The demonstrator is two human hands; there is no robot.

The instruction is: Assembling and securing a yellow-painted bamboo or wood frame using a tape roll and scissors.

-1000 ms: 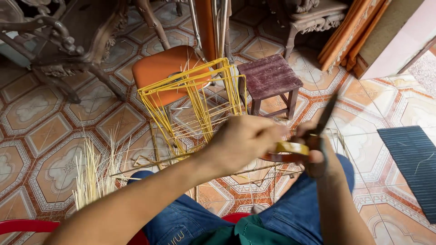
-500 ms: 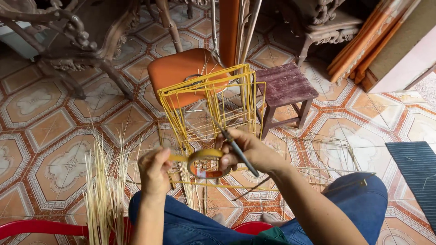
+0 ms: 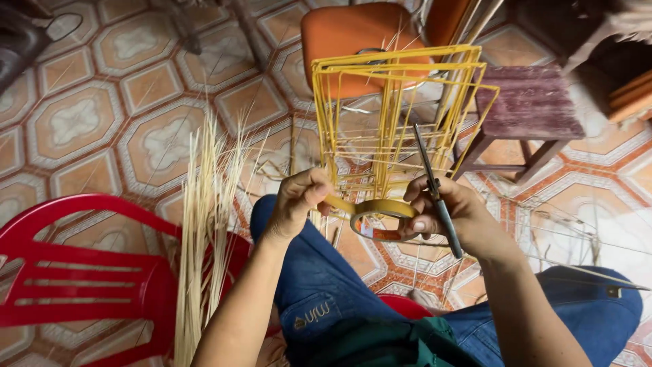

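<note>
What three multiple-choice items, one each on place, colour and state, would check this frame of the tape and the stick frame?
1. Where is the bundle of pale sticks?
A. on the wooden stool
B. against the red plastic chair
C. inside the frame

2. What colour is the stick frame?
A. yellow
B. blue
C. black

3. What is the state of the tape roll?
A. lying on the floor
B. hung on the frame
C. held, a strip pulled out

Key:
1 B, the sticks rise beside the red plastic chair.
2 A, its bars are yellow.
3 C, the right hand grips the roll and scissors while the left hand pinches the strip's end.
</note>
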